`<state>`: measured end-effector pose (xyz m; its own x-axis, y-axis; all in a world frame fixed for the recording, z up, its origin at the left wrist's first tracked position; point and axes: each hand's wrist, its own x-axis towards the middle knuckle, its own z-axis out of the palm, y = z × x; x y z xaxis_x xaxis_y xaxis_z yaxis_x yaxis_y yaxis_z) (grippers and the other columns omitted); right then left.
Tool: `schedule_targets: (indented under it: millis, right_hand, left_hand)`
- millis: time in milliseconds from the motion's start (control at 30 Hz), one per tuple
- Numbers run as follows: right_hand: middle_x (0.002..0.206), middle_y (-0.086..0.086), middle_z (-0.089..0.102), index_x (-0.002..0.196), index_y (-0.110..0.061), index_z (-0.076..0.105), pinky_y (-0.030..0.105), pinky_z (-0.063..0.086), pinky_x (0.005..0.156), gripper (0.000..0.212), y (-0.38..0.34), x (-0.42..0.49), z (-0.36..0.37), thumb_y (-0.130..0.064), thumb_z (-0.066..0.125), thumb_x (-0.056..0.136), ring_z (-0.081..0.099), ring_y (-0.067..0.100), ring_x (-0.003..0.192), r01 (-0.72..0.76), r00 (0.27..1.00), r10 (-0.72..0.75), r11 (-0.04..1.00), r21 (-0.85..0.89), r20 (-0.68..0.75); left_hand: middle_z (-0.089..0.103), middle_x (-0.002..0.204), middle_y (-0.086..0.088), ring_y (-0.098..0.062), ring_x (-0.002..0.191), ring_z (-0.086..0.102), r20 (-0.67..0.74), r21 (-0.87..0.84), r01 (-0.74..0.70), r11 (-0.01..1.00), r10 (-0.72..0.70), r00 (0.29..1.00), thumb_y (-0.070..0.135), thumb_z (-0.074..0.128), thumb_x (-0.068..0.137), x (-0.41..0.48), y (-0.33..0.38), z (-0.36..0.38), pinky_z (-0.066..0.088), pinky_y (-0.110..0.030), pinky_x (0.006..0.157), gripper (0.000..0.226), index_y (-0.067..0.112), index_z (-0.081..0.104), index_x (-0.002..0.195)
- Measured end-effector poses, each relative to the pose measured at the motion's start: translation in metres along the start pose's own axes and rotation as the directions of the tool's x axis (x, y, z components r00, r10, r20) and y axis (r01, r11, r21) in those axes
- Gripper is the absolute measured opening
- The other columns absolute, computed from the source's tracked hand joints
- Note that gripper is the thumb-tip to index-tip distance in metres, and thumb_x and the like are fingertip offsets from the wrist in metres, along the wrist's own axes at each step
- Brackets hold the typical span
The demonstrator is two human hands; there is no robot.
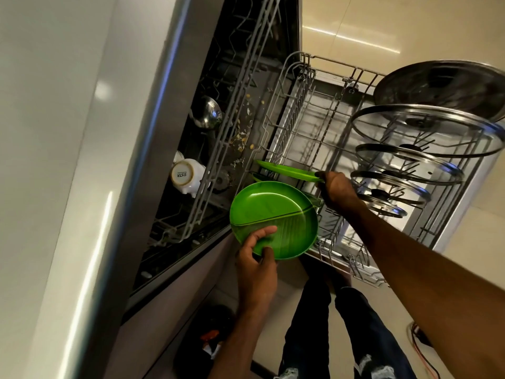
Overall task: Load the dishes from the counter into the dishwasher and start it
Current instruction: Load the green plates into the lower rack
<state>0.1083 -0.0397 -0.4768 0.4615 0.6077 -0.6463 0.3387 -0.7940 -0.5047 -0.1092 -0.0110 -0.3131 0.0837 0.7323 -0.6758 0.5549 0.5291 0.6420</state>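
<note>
The right hand [337, 190] pinches the rim of a green plate [287, 170], seen edge-on in the lower rack [293, 119]. The left hand [257, 258] grips a divided plate [273, 214] just beside the rack's near corner, face up, so probably next in.

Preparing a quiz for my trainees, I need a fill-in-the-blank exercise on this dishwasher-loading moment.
1. The left hand holds a divided plate whose colour is ____.
2. The right hand holds a second plate at the lower rack, which is pulled ____.
3. The base of the white mug in the upper rack bears the word ____.

Missing words: green; out; SISTA
</note>
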Motion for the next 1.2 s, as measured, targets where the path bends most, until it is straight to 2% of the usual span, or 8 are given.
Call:
schedule_targets:
  millis: [200,300,467,667,800,967,1100,1200]
  right_hand:
    - [0.079,0.005,0.058,0.112,-0.006,0.067,0.019,0.031,0.051,0.019,0.008,-0.011,-0.002,-0.012,0.053,0.101,0.061,0.027,0.068,0.084,0.992,-0.08,0.996,0.042,-0.098]
    - [0.071,0.006,0.06,0.097,-0.018,0.065,0.025,0.033,0.055,0.015,0.01,-0.012,-0.01,-0.023,0.051,0.102,0.06,0.027,0.062,0.172,0.98,-0.174,0.985,-0.035,-0.1]
    - [0.058,0.0,0.048,0.076,-0.024,0.05,0.028,0.028,0.056,0.023,-0.02,-0.028,-0.033,-0.008,0.056,0.092,0.045,0.021,0.055,0.277,0.955,-0.283,0.958,-0.076,-0.088]
    - [0.063,0.001,0.061,0.084,-0.014,0.063,0.033,0.043,0.049,0.016,-0.005,-0.042,-0.022,-0.008,0.053,0.095,0.059,0.023,0.055,0.365,0.923,-0.364,0.931,-0.016,-0.129]
    - [0.065,0.001,0.059,0.095,-0.006,0.07,0.026,0.038,0.055,0.026,0.005,-0.038,-0.005,0.011,0.056,0.082,0.062,0.026,0.058,0.315,0.943,-0.313,0.949,-0.003,-0.111]
    - [0.075,0.012,0.068,0.116,-0.001,0.071,0.005,0.033,0.05,0.032,0.011,-0.024,0.003,0.01,0.056,0.09,0.056,0.013,0.058,0.173,0.983,-0.168,0.982,0.08,-0.069]
    - [0.064,0.0,0.06,0.106,-0.013,0.075,0.023,0.037,0.054,0.028,0.014,-0.018,0.004,-0.011,0.048,0.099,0.06,0.02,0.055,0.157,0.987,-0.152,0.983,0.09,-0.057]
    - [0.064,-0.005,0.061,0.098,-0.018,0.072,0.02,0.035,0.051,0.053,0.024,-0.012,0.013,-0.045,0.026,0.101,0.06,0.016,0.055,0.233,0.971,-0.223,0.964,0.125,-0.091]
  left_hand:
    - [0.067,0.111,0.028,-0.005,0.104,0.066,0.018,0.031,0.002,1.0,-0.003,1.0,-0.008,0.051,0.088,0.004,0.006,0.006,0.06,-0.052,0.085,0.051,0.035,0.076,0.1]
    - [0.069,0.111,0.024,0.001,0.095,0.067,0.01,0.035,0.022,0.999,-0.022,1.0,-0.007,0.05,0.089,0.002,0.0,0.004,0.06,-0.055,0.082,0.051,0.035,0.076,0.1]
    - [0.066,0.125,0.008,-0.017,0.113,0.064,-0.01,0.018,0.033,0.999,-0.033,0.999,-0.007,0.05,0.088,-0.003,-0.009,-0.002,0.06,-0.054,0.086,0.051,0.035,0.076,0.101]
    - [0.065,0.127,0.005,-0.016,0.11,0.065,-0.031,-0.048,0.047,0.998,-0.049,0.998,-0.011,0.05,0.088,-0.007,-0.01,-0.004,0.062,-0.05,0.08,0.053,0.033,0.077,0.098]
    - [0.066,0.126,0.006,-0.017,0.111,0.066,-0.027,-0.056,0.049,0.997,-0.051,0.998,-0.011,0.049,0.088,-0.006,-0.013,-0.002,0.063,-0.049,0.079,0.052,0.032,0.077,0.099]
    - [0.063,0.132,0.003,-0.018,0.114,0.063,-0.014,-0.062,0.051,0.997,-0.052,0.999,-0.009,0.049,0.09,-0.005,-0.014,0.004,0.063,-0.047,0.08,0.051,0.033,0.077,0.1]
    - [0.062,0.131,0.006,-0.016,0.114,0.062,-0.009,-0.04,0.061,0.997,-0.061,0.998,-0.007,0.05,0.091,-0.006,-0.013,0.009,0.062,-0.047,0.082,0.051,0.036,0.076,0.1]
    - [0.063,0.131,0.008,-0.014,0.114,0.062,-0.011,-0.066,0.056,0.996,-0.057,0.998,-0.009,0.049,0.091,-0.006,-0.011,0.014,0.063,-0.045,0.08,0.051,0.033,0.077,0.1]
